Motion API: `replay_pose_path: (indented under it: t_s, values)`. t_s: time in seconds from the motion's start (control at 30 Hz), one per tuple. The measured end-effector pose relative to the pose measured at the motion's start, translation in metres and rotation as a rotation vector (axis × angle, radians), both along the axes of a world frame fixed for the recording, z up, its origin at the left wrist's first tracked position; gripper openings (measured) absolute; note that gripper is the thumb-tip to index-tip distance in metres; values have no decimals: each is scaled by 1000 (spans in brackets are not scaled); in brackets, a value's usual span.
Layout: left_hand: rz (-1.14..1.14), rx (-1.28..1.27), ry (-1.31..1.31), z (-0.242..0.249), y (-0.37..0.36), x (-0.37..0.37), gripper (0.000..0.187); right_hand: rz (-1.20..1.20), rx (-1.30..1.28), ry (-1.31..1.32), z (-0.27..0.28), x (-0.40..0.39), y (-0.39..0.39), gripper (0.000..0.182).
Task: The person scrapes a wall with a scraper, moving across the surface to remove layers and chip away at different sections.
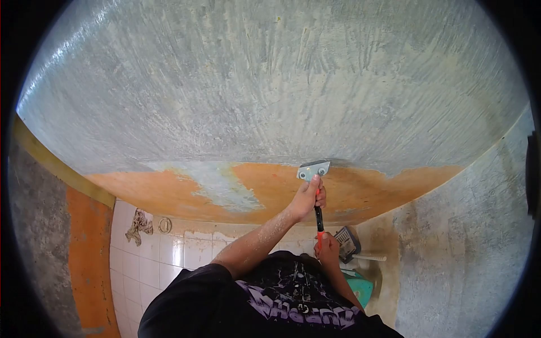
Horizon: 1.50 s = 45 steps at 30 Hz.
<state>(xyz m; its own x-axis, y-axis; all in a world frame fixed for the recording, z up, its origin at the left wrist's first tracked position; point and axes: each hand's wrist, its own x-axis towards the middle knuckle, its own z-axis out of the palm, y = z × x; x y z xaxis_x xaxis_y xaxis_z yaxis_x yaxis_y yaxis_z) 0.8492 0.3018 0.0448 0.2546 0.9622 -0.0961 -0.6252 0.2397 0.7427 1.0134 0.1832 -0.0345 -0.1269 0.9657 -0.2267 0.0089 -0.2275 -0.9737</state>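
A scraper (319, 217) with a black and red handle and a wide metal head rests its blade against the wall, where the bare grey surface (270, 101) meets the orange paint (360, 188). My left hand (307, 197) is wrapped round the upper handle, its thumb up against the metal head. Lower down, my right hand (328, 248) grips the red end of the handle. Pale dust speckles my left forearm. A patch of grey shows within the orange paint left of the scraper.
On the tiled floor (149, 248) lie a crumpled rag (137, 226) and a ring-shaped item (165, 225). A dark-framed object (347, 243), a pale pipe (370, 257) and a green item (363, 290) are at the lower right. Side walls stand left and right.
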Motion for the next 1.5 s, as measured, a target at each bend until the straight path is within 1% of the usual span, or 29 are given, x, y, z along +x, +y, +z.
replay_pose_path:
  t_s: [0.07,0.13,0.2,0.27,0.37,0.47,0.57,0.67,0.77,0.87,0.9,0.97,1.07,1.17,1.27,1.37,1.5]
  values:
    - [15,26,19,10,-2,-2,45,1,34,15,-2,2,5,44]
    - [-5,22,13,-2,-2,4,45,-1,26,7,-7,6,0,44]
    - [-12,26,2,-4,3,1,44,-7,7,-21,-9,11,1,43]
    - [-18,8,-33,-5,2,2,43,1,32,23,-9,7,5,43]
    - [-25,49,16,9,2,-2,44,-13,12,14,-3,8,1,42]
    - [-66,23,1,-8,1,1,43,-10,-10,0,-11,11,-2,42]
    - [-83,95,-1,5,4,-1,43,-16,-6,18,4,5,5,42]
    - [-74,61,22,13,3,0,44,-23,-45,16,8,7,-2,42]
    - [-62,43,20,4,4,1,46,-19,-20,38,11,2,6,42]
    - [-39,112,61,18,5,-2,46,-17,-31,35,19,1,2,42]
    - [-48,79,57,12,1,0,46,-14,-30,30,23,1,3,42]
    - [-65,36,56,2,2,3,46,-11,-51,2,7,7,-4,44]
    - [-86,66,29,11,6,4,45,-23,-60,23,10,5,-2,45]
    - [-103,99,83,23,10,9,43,-36,-83,69,13,5,-1,44]
    - [-129,59,107,6,12,15,42,-28,-108,95,8,8,-6,43]
    - [-109,85,90,19,11,13,42,-22,-105,100,15,7,2,43]
    - [-86,-2,60,13,7,16,44,-29,-115,58,3,10,-7,44]
